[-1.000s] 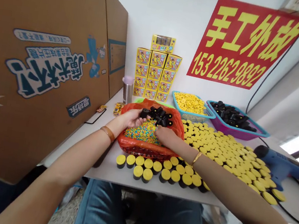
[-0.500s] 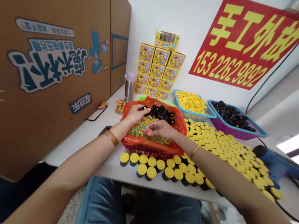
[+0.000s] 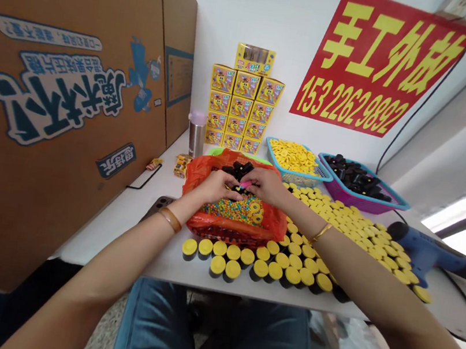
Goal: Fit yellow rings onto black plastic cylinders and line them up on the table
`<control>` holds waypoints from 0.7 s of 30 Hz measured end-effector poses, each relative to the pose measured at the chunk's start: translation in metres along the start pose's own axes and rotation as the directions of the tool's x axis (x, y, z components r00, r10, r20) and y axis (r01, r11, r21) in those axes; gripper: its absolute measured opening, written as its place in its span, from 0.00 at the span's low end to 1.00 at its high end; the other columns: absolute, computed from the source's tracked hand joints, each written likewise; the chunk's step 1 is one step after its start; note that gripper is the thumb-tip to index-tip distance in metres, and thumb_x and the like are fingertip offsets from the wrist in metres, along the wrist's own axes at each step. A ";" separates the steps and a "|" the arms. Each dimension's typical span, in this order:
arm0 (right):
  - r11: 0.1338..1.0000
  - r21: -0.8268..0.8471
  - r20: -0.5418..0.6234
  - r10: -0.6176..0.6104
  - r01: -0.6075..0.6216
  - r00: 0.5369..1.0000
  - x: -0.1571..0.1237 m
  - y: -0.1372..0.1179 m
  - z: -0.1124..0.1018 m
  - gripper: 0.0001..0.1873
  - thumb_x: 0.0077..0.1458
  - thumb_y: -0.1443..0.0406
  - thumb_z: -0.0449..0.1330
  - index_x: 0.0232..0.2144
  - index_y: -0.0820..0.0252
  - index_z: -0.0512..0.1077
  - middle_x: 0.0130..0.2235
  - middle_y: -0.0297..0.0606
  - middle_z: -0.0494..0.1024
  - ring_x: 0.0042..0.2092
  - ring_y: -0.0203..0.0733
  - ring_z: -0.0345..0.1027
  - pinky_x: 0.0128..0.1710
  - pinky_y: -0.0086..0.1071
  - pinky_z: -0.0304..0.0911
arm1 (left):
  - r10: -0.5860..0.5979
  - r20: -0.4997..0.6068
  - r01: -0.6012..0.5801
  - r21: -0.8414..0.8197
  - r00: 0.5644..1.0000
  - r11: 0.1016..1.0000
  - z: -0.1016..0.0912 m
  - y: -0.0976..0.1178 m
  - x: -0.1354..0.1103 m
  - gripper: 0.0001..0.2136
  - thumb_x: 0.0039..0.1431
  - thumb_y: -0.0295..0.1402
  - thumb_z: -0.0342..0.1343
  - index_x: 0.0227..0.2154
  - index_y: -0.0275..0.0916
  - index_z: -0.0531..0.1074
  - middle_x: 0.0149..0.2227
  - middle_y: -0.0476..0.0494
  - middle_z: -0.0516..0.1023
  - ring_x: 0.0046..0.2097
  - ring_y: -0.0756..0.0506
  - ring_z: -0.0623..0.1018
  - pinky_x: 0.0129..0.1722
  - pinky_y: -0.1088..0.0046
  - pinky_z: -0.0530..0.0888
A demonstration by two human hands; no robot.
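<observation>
A large printed cardboard carton (image 3: 58,113) is stood at the left of the worktop (image 3: 105,237); yellow printed boxes (image 3: 243,106) are stacked by the wall beside a steel flask (image 3: 195,137) with a pink lid; a red sign (image 3: 380,65) is fixed above; a blue power tool (image 3: 421,249) is laid at the right.

We rest our left hand (image 3: 218,189) on the candy beans (image 3: 232,208) in a red plastic bag (image 3: 273,227), beside black tubes (image 3: 240,170). Our right hand (image 3: 264,184) pinches a pink bean (image 3: 245,184). Yellow-capped tubes (image 3: 260,269) stand on the worktop (image 3: 95,241) just in front, and a blue glue gun (image 3: 421,249) lies off to the right.
</observation>
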State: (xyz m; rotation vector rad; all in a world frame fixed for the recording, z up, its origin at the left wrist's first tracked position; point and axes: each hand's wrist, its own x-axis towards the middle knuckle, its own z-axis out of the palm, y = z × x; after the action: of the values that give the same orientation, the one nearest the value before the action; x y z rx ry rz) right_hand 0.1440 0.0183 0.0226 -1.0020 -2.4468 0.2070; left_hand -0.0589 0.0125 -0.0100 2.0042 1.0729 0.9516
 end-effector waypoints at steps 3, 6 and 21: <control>0.960 -0.247 0.121 -0.107 0.134 0.987 0.005 -0.019 -0.008 0.13 0.58 0.71 0.58 0.42 0.60 0.80 0.41 0.44 0.77 0.46 0.44 0.68 0.42 0.33 0.59 | -0.001 0.014 0.001 -0.026 1.000 1.000 0.000 -0.001 -0.001 0.19 0.34 0.45 0.72 0.24 0.33 0.78 0.21 0.52 0.71 0.26 0.52 0.68 0.24 0.77 0.61; 0.897 -0.399 0.213 -0.113 0.192 0.971 0.009 -0.036 -0.014 0.14 0.62 0.70 0.54 0.43 0.61 0.79 0.41 0.46 0.76 0.46 0.46 0.66 0.39 0.33 0.57 | -0.012 0.020 0.014 -0.059 1.000 0.998 -0.001 -0.001 -0.001 0.20 0.34 0.46 0.72 0.19 0.33 0.73 0.19 0.54 0.68 0.24 0.53 0.65 0.23 0.77 0.60; 0.947 0.015 0.224 0.309 -0.321 0.924 -0.016 0.006 0.009 0.10 0.56 0.63 0.63 0.37 0.63 0.79 0.32 0.39 0.81 0.32 0.38 0.72 0.34 0.28 0.62 | -0.050 -0.006 0.046 -0.294 0.999 0.955 0.002 -0.010 0.002 0.15 0.35 0.31 0.73 0.30 0.34 0.78 0.29 0.45 0.80 0.31 0.49 0.76 0.33 0.72 0.72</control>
State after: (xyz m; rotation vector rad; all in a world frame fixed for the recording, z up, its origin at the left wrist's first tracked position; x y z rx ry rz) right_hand 0.1531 0.0119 0.0073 -1.4143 -2.4423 0.5117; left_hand -0.0600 0.0183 -0.0187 1.7240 0.9223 1.0341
